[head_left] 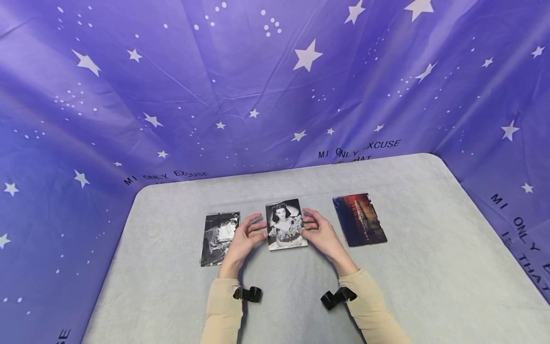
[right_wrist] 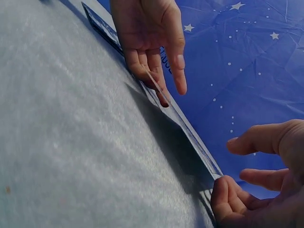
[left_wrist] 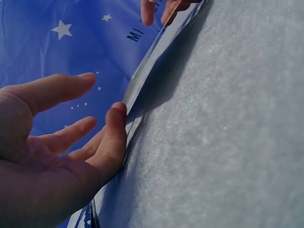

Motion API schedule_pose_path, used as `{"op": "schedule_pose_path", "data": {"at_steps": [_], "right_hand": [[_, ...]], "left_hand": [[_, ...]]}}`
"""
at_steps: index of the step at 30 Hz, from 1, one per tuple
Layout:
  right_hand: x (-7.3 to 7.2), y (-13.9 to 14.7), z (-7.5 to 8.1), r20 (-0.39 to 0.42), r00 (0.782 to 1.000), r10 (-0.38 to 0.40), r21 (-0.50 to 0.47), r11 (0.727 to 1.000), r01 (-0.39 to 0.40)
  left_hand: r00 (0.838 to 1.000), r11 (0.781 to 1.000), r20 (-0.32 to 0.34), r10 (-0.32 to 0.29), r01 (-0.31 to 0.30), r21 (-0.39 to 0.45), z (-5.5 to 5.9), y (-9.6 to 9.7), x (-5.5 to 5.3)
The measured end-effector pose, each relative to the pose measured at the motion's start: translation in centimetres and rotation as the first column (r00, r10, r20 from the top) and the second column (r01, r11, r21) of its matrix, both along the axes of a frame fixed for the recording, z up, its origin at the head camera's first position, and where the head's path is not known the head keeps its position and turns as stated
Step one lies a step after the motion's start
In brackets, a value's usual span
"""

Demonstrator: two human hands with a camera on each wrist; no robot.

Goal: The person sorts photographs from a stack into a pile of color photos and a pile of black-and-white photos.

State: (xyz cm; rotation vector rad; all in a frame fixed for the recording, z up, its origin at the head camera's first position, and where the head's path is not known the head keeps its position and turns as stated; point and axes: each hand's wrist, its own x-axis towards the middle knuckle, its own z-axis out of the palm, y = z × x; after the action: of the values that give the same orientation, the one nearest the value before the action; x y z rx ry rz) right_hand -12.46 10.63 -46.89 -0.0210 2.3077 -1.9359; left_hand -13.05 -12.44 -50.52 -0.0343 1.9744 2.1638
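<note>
In the head view a black-and-white portrait print [head_left: 285,227] of a dark-haired figure in a ruffled dress lies between both hands. The left hand [head_left: 244,242] is at its left edge and the right hand [head_left: 325,235] at its right edge. Up close in the left wrist view, a lower fingertip touches the edge of the print [left_wrist: 145,78], with the thumb held apart above. Lower fingers of the right hand [right_wrist: 266,185] touch the opposite edge in the right wrist view. A dark shadow shows below the print, whose near edge stands off the cloth.
Left of the hands, partly covered by the left forearm side, lies another black-and-white print [head_left: 212,239]. A dark blue and red print [head_left: 360,220] lies to the right. Grey cloth [head_left: 429,267] covers the table; a purple star-patterned curtain [head_left: 240,86] surrounds it.
</note>
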Motion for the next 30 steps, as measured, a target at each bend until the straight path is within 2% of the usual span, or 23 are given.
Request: {"op": "schedule_pose_path", "data": {"at_steps": [3,5,10,16,24,30], "right_hand": [[-0.6,0.0,-1.7,-0.004,1.000,-0.011,-0.044,0.999,0.011],[-0.7,-0.2,-2.3,0.002,1.000,-0.007,-0.082,0.997,0.007],[-0.7,-0.7,-2.4,0.023,1.000,0.012,-0.166,0.986,-0.008],[-0.7,-1.2,-2.4,0.032,0.998,0.056,-0.185,0.982,-0.049],[-0.9,-2.0,-2.5,0.023,0.993,0.114,-0.188,0.976,-0.107],[-1.1,-2.9,-2.6,0.030,0.989,0.148,-0.209,0.968,-0.138]], "left_hand": [[1.000,1.000,-0.008,0.002,-0.002,0.010,0.0,0.0,0.2],[1.000,1.000,-0.007,0.007,-0.007,0.020,0.1,0.0,0.3],[0.999,0.999,-0.001,0.039,-0.039,0.039,0.1,0.0,0.6],[0.997,0.993,-0.023,0.079,-0.076,0.086,-0.2,-0.3,1.0],[0.997,0.992,-0.022,0.070,-0.067,0.110,-0.1,-1.4,1.4],[0.997,0.993,-0.013,0.078,-0.076,0.089,0.1,-2.6,1.8]]}}
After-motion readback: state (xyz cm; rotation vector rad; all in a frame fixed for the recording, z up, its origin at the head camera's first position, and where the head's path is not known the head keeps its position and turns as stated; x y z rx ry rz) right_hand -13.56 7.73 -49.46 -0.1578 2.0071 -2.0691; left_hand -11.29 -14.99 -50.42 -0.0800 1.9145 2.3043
